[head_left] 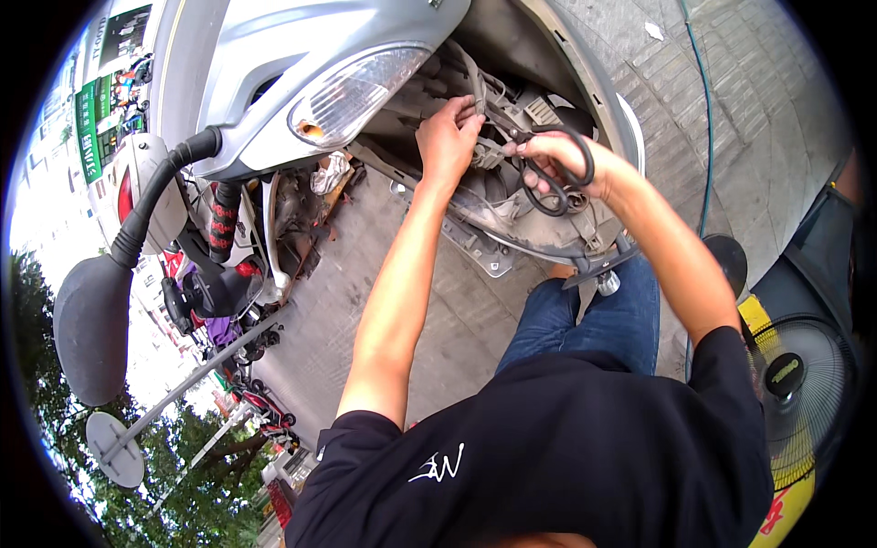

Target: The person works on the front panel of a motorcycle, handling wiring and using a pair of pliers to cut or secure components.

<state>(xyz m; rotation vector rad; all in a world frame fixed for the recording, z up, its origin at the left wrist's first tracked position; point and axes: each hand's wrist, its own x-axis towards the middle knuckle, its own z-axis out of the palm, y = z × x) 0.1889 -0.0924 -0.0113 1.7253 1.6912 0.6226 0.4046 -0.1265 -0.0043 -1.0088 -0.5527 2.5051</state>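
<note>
A silver scooter's front end is opened up, with its dusty inner wiring exposed beside the clear headlight (pixel 361 96). My left hand (pixel 446 144) reaches into this cavity, thumb and fingers pinched on a grey taped wire bundle (pixel 476 75). Held in my right hand (pixel 577 163) is a pair of scissors (pixel 588 153) with black loop handles. Their blades point up and left, toward the wires by my left fingertips; whether they touch a wire I cannot tell. Pale plug connectors (pixel 491 155) sit just below, between my hands.
The scooter's black mirror (pixel 91 329) juts out at the left, beside a black-and-red handlebar grip (pixel 223 222). A fan (pixel 787 379) stands at the lower right. Across the paving at the upper right runs a teal hose (pixel 709 128). More scooters are parked at the left.
</note>
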